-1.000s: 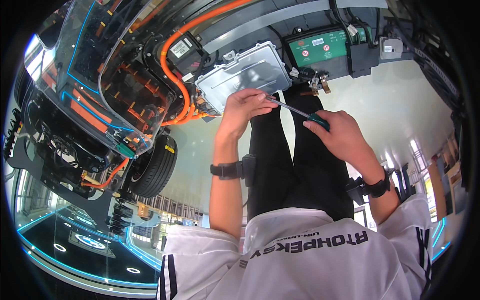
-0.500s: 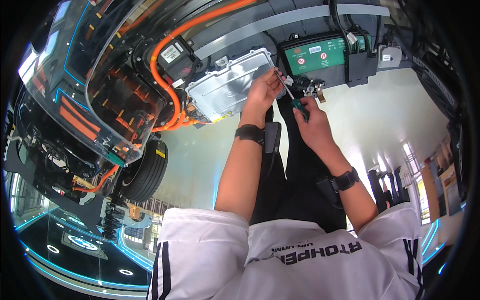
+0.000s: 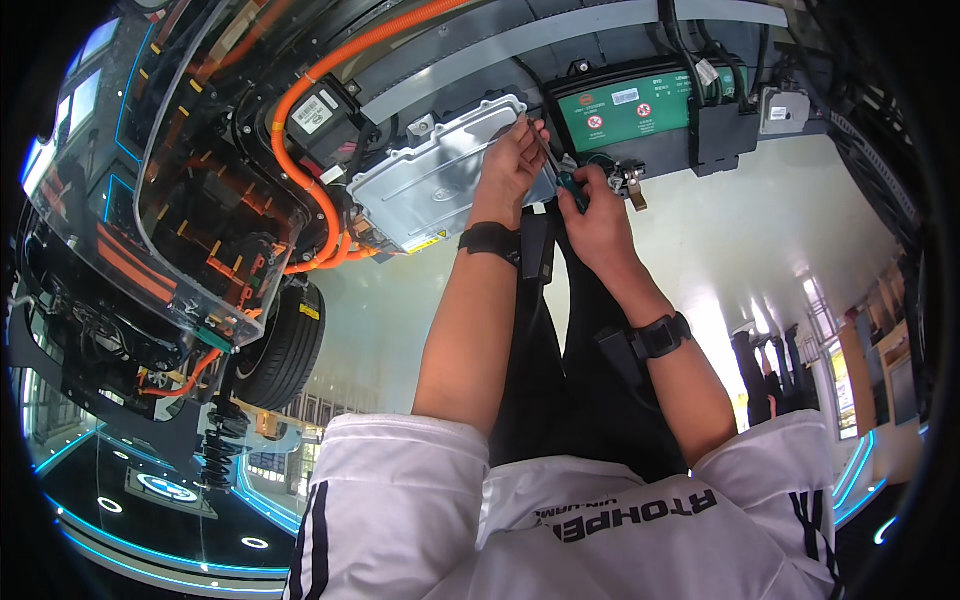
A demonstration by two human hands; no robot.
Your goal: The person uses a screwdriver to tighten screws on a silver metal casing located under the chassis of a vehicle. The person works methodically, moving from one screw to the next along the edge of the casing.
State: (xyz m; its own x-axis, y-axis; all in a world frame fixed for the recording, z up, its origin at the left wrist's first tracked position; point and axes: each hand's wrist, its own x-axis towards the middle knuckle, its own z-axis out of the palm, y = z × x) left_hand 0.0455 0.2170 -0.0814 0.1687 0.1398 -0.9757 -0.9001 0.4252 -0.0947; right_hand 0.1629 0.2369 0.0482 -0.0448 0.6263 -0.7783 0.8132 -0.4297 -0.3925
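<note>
My right hand (image 3: 600,222) is closed round the green handle of a screwdriver (image 3: 571,186). Its thin metal shaft slants up and left to the fingers of my left hand (image 3: 510,165), which are pinched at the tip end. Whether a small part sits between those fingers I cannot make out. Both hands are at the right end of a silver-grey ribbed metal housing (image 3: 430,190), the left one in front of its edge. A green-labelled black battery (image 3: 630,112) is just to the right, with a small metal terminal clamp (image 3: 630,180) below it.
Thick orange cables (image 3: 283,140) curve round the housing's left side. A black box with a white label (image 3: 317,113) sits beside them. At the left are a clear curved cover (image 3: 150,200) and a tyre (image 3: 290,345). A small grey module (image 3: 783,110) is at the far right.
My right hand and the screwdriver have moved up and left, closer to my left hand. The left hand has shifted slightly up and left, still pinched at the tip end. The whole view has shifted a little.
</note>
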